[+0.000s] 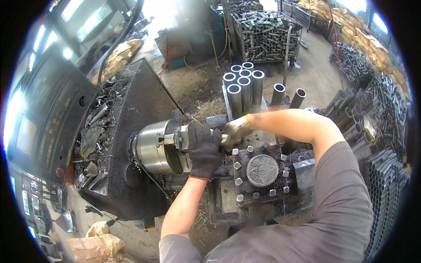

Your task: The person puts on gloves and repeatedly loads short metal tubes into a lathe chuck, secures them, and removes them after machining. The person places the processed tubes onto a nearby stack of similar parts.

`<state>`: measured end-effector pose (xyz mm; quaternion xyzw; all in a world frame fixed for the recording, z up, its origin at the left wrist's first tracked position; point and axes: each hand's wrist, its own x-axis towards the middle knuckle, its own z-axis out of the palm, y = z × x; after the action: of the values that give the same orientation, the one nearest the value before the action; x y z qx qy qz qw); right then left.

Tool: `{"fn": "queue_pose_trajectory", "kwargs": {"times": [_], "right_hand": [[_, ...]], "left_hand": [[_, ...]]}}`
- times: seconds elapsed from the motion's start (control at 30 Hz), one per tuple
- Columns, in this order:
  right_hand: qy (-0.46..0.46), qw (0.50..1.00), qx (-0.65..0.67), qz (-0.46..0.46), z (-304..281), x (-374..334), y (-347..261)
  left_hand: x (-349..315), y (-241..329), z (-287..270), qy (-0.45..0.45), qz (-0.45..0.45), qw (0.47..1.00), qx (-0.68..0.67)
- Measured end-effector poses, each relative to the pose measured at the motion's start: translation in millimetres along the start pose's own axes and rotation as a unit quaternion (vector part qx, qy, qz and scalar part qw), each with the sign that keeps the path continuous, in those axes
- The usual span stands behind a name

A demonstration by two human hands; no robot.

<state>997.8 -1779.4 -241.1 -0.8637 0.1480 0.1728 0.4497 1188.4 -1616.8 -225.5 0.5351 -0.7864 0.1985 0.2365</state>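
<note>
My left hand (204,149), in a dark glove, is closed over a metal tube (224,138) in front of the lathe chuck (155,147). Its fingers lie close together, right beside the chuck's jaws (170,139). Only a short shiny bit of the tube shows between my hands; its length and far end are hidden. From the right, my right hand (237,132), in a pale, soiled glove and blurred by motion, is closed round the tube's outer end. Just below and right of it sits the square tool post (262,171), with several bolts and a round cap.
Several upright steel tubes (244,90) stand behind my right hand, two more (278,94) beside them. A chip-covered machine housing (127,127) and control panel (44,131) are left. Tube stacks (386,188) line the right; a wire crate (267,39) of metal parts stands behind.
</note>
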Motion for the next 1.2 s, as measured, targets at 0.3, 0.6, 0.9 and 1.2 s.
{"fn": "queue_pose_trajectory", "kwargs": {"times": [0.3,0.6,0.9,1.2], "right_hand": [[0.279,0.904,-0.266,0.183,78,-143,42],[0.434,0.853,-0.213,0.196,64,-146,-13],[0.446,0.86,-0.123,0.214,11,-113,-82],[0.262,0.9,-0.255,0.238,32,-96,-81]], "left_hand": [[68,9,-28,0.017,0.013,0.999,-0.035],[145,22,5,-0.108,-0.124,0.98,-0.111],[65,14,-93,0.03,-0.217,0.952,-0.215],[-197,-14,-106,-0.04,-0.503,0.751,-0.426]]}}
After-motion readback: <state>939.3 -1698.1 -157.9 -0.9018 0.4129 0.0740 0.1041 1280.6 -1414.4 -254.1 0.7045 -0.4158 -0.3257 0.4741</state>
